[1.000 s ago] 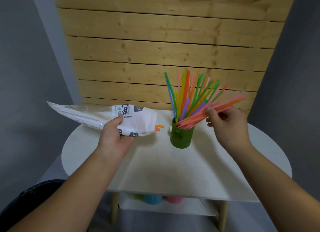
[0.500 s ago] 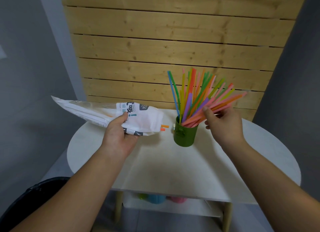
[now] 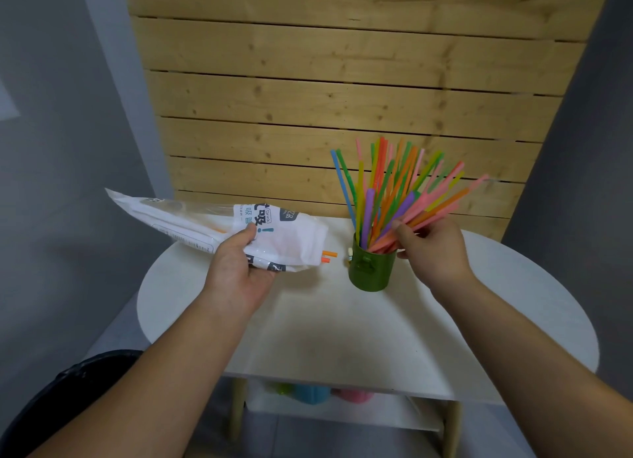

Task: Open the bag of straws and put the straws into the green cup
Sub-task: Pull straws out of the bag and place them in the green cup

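My left hand grips the one white printed bag over the table's back left edge. Two orange straw ends poke from its mouth. The one green cup stands near the back edge, full of bright straws, too many to count. My right hand pinches a pink-and-orange bunch slanting into it.

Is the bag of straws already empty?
No, two orange straws stick out of the open end of the bag, which the left hand holds.
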The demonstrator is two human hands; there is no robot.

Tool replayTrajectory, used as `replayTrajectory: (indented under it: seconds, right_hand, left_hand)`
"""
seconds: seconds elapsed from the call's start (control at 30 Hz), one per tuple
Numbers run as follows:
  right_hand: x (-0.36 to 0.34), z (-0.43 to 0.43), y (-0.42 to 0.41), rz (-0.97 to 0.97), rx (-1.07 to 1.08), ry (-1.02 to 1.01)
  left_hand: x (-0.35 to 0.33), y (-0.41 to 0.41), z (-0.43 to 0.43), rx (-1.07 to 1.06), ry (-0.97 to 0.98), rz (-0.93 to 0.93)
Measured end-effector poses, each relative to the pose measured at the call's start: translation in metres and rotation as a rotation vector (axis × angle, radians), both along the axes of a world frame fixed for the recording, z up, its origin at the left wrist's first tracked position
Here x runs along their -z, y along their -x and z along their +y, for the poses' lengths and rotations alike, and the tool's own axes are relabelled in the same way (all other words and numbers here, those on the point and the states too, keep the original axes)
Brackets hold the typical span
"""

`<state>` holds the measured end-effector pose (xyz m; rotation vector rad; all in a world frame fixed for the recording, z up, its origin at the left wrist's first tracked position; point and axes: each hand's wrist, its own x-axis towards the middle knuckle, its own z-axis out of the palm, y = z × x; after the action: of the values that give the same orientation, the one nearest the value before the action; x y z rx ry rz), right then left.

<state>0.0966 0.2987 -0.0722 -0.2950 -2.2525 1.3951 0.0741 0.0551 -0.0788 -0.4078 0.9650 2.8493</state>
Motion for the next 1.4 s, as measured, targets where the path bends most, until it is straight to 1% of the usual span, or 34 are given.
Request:
replayTrajectory:
  seconds: [0.13,0.27,0.37,0.43,0.47,0.53,0.6,0.63,0.67,0.73,0.8,0.9,0.93,1.0,1.1,1.27,1.4]
  right_hand:
    - [-0.002,0.011,-0.001,-0.027,0.028,-0.043]
    - [-0.005,0.017,-0.008,-0.031,-0.002,0.061]
    - [-0.005,0.017,-0.015,-0.039,-0.027,0.081]
    - [-0.005,0.017,-0.020,-0.084,-0.023,0.071]
    - [-0.005,0.018,-0.023,-0.137,-0.007,0.057]
    - [-0.008,0.020,-0.034,-0.325,0.009,0.030]
    - [-0.012,0.018,-0.047,-0.545,-0.069,0.032]
    - [-0.014,0.015,-0.053,-0.622,-0.129,0.071]
    - [-0.015,0.009,-0.057,-0.666,-0.191,0.147]
    - [-0.011,-0.009,-0.060,-0.664,-0.282,0.408]
    - [-0.005,-0.031,-0.058,-0.602,-0.301,0.709]
    - [0.003,-0.064,-0.050,-0.448,-0.249,1.120]
    - [0.004,-0.073,-0.049,-0.408,-0.240,1.211]
    - [0.003,-0.086,-0.051,-0.349,-0.230,1.308]
    - [0.005,-0.095,-0.053,-0.341,-0.240,1.344]
    - [0.013,-0.087,-0.046,-0.444,-0.172,1.198]
    - [0.016,-0.085,-0.048,-0.468,-0.165,1.146]
  left_hand:
    - [0.000,0.000,0.001,0.004,0.004,0.008]
    - [-0.001,0.000,0.003,0.012,-0.006,0.015]
    - [-0.002,-0.002,0.005,0.020,-0.013,0.033]
    - [-0.003,-0.003,0.006,0.023,-0.011,0.046]
    - [-0.004,-0.003,0.007,0.025,-0.010,0.056]
    - [-0.005,-0.005,0.007,0.028,-0.009,0.078]
    - [-0.006,-0.007,0.006,0.032,-0.013,0.108]
    - [-0.007,-0.008,0.005,0.037,-0.016,0.126]
    - [-0.008,-0.010,0.005,0.046,-0.014,0.146]
    - [-0.011,-0.013,0.007,0.077,0.016,0.193]
    - [-0.013,-0.016,0.009,0.118,0.059,0.233]
    - [-0.013,-0.020,0.010,0.195,0.107,0.282]
    - [-0.013,-0.021,0.011,0.218,0.119,0.298]
    - [-0.013,-0.022,0.011,0.249,0.151,0.324]
    - [-0.013,-0.021,0.010,0.261,0.211,0.348]
    - [-0.013,-0.018,0.006,0.258,0.237,0.346]
    - [-0.014,-0.019,0.009,0.282,0.258,0.360]
